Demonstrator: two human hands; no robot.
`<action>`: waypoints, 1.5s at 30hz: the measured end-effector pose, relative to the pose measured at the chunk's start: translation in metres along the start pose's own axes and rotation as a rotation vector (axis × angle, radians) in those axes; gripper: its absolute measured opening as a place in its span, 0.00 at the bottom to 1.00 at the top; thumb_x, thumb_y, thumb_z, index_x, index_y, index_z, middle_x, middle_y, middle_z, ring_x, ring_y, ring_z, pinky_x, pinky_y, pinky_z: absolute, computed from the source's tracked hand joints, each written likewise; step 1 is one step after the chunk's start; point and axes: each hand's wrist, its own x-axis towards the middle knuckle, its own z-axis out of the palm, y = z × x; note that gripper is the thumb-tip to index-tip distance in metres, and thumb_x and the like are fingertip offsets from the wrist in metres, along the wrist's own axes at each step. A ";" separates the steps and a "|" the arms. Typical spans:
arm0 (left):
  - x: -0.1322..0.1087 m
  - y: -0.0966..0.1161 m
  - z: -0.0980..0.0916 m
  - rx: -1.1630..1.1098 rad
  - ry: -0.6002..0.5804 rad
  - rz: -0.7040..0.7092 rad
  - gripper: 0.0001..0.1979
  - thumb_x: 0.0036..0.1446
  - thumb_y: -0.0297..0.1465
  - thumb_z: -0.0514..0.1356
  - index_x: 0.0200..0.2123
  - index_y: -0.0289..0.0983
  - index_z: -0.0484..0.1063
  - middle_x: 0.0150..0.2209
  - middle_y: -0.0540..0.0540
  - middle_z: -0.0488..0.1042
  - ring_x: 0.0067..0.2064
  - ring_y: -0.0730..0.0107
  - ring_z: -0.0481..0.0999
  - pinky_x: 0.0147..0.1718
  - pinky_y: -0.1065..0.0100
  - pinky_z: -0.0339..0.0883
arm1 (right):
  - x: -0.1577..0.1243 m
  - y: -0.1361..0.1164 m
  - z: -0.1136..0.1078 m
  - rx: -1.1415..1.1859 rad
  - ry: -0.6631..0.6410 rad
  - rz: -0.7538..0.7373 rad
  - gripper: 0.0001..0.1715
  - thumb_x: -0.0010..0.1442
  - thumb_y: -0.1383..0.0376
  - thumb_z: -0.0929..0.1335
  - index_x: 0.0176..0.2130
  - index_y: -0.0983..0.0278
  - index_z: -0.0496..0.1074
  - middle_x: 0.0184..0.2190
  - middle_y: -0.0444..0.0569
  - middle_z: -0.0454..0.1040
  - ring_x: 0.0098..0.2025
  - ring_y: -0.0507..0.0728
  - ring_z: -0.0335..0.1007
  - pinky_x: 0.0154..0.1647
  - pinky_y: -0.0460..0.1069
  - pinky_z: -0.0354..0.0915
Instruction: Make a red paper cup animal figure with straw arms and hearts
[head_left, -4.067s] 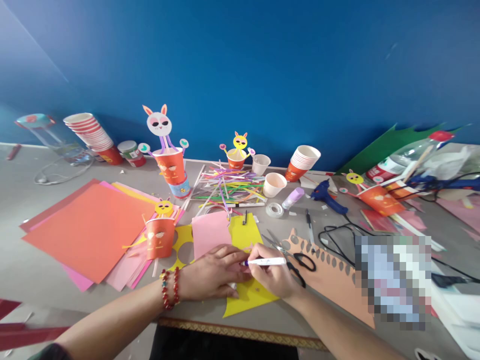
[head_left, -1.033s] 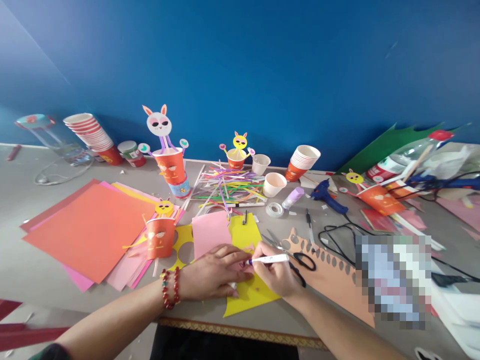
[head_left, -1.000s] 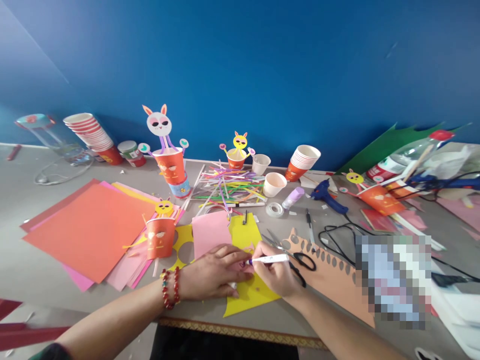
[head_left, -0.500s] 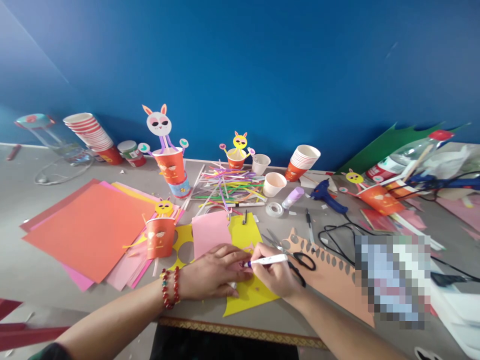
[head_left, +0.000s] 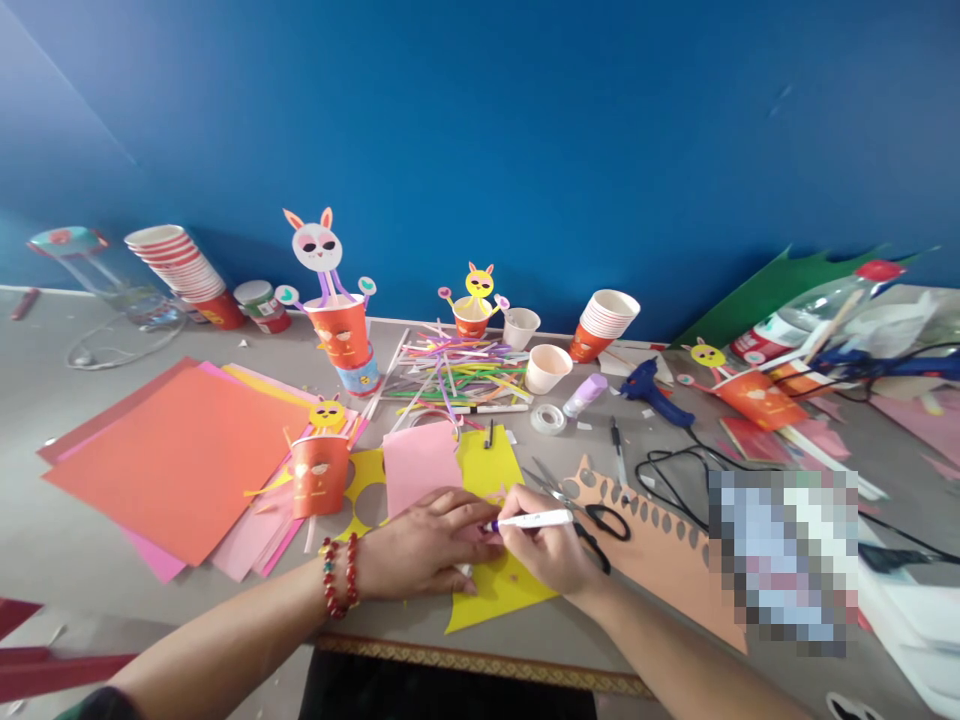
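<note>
Scene: a crowded grey worktop against a blue wall, seen from above a seated person's arms.

Left hand: the left hand lies flat and released, palm down, grasping nothing. Its fingertips press on a yellow paper right beside the pen tip. A beaded bracelet circles the wrist.

Right hand: the right hand is clenched around a white pen in a writing grip. The tip points to nine o'clock and meets the paper at the left fingertips.

Yellow paper: it lies at the near edge of the worktop, under both hands. One corner juts out at six o'clock from them.

Close by: a pink sheet lies at twelve o'clock from the left hand, touching it. Scissors lie at three o'clock, just beside the right hand, on a peach strip punched with holes. An orange cup with a yellow bunny face stands near, at ten o'clock.

Farther off: a large orange sheet lies at nine o'clock. A heap of coloured strips sits at twelve. A tape roll and a blue glue gun lie between one and two.

Progress: the drawing looks under way, not finished. A few small marks show on the yellow paper near the right hand. Fingers hide the spot under the tip, so what is drawn cannot be told. Most of the visible paper is bare.
</note>
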 end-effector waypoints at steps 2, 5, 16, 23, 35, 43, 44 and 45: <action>0.000 0.000 0.000 -0.001 0.001 0.001 0.25 0.65 0.47 0.56 0.62 0.45 0.66 0.66 0.42 0.63 0.63 0.51 0.63 0.64 0.52 0.56 | 0.000 0.000 0.000 -0.002 -0.002 -0.001 0.08 0.58 0.67 0.64 0.27 0.59 0.63 0.21 0.40 0.67 0.23 0.53 0.63 0.26 0.48 0.59; 0.000 0.000 0.000 -0.004 0.005 0.002 0.25 0.65 0.47 0.56 0.61 0.45 0.67 0.66 0.42 0.63 0.63 0.51 0.63 0.64 0.52 0.56 | 0.000 0.000 0.000 -0.009 -0.001 0.003 0.08 0.58 0.67 0.64 0.27 0.59 0.64 0.21 0.41 0.68 0.24 0.53 0.64 0.26 0.48 0.60; 0.000 0.001 -0.001 -0.015 0.000 -0.006 0.24 0.65 0.46 0.56 0.61 0.46 0.67 0.66 0.42 0.63 0.63 0.51 0.63 0.64 0.52 0.56 | 0.000 0.000 0.000 -0.004 -0.004 0.001 0.08 0.59 0.67 0.64 0.28 0.59 0.64 0.22 0.40 0.68 0.24 0.53 0.64 0.26 0.48 0.60; 0.000 0.000 0.000 0.001 0.002 -0.004 0.24 0.66 0.47 0.55 0.62 0.46 0.66 0.66 0.42 0.63 0.63 0.51 0.63 0.64 0.52 0.56 | 0.000 -0.002 -0.001 0.010 -0.001 -0.010 0.08 0.57 0.68 0.64 0.27 0.59 0.63 0.21 0.40 0.67 0.23 0.53 0.62 0.25 0.47 0.58; -0.001 -0.001 0.001 0.008 -0.004 0.002 0.25 0.66 0.47 0.55 0.62 0.46 0.65 0.67 0.42 0.61 0.63 0.51 0.62 0.63 0.52 0.57 | 0.001 -0.001 0.000 0.031 0.004 -0.020 0.08 0.57 0.69 0.64 0.27 0.59 0.63 0.21 0.40 0.65 0.23 0.52 0.60 0.25 0.47 0.57; -0.001 0.000 0.000 -0.003 0.014 0.006 0.24 0.66 0.46 0.55 0.62 0.46 0.66 0.66 0.42 0.63 0.63 0.51 0.63 0.64 0.52 0.57 | 0.002 -0.005 -0.002 0.039 0.030 -0.006 0.09 0.57 0.68 0.64 0.26 0.59 0.63 0.20 0.40 0.64 0.22 0.52 0.59 0.23 0.47 0.56; -0.001 -0.001 0.000 -0.006 0.019 0.007 0.24 0.66 0.46 0.56 0.62 0.46 0.66 0.66 0.42 0.63 0.63 0.51 0.63 0.64 0.52 0.56 | 0.001 -0.004 -0.002 0.032 0.027 -0.008 0.08 0.57 0.68 0.64 0.26 0.59 0.63 0.20 0.40 0.65 0.22 0.52 0.60 0.24 0.47 0.56; -0.001 -0.001 0.000 -0.008 0.021 0.008 0.24 0.66 0.46 0.56 0.62 0.46 0.66 0.66 0.42 0.63 0.63 0.51 0.63 0.64 0.53 0.56 | 0.001 -0.004 -0.002 0.023 0.022 -0.011 0.08 0.58 0.68 0.64 0.27 0.59 0.63 0.20 0.40 0.65 0.22 0.53 0.60 0.24 0.47 0.57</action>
